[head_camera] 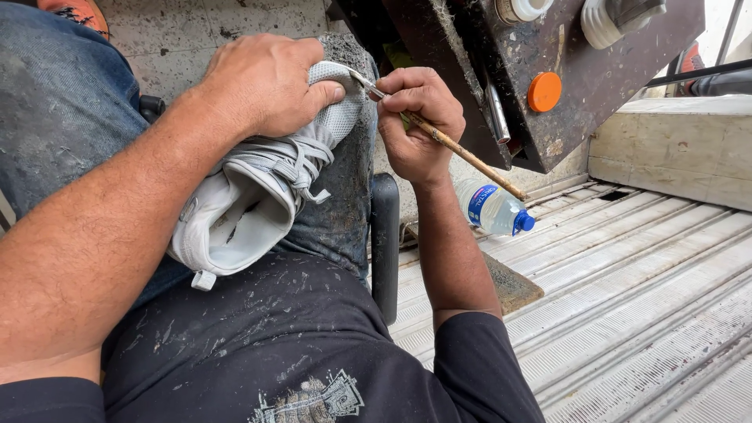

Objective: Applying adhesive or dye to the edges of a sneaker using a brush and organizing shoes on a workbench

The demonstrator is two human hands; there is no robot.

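A white and grey sneaker (pixel 251 196) lies upside-down on my lap, toe pointing up and away. My left hand (pixel 262 82) clamps over its toe end and holds it against my knee. My right hand (pixel 415 117) pinches a thin brush with a worn wooden handle (pixel 470 157). The brush's metal ferrule and tip (pixel 364 82) touch the edge of the toe next to my left thumb. The handle slants down to the right past my wrist.
A plastic water bottle with a blue cap (pixel 493 210) lies on the ribbed metal floor (pixel 642 298). A dark stained box (pixel 548 70) holds an orange lid (pixel 544 92) and white jars. A black chair arm (pixel 384 243) stands beside my thigh.
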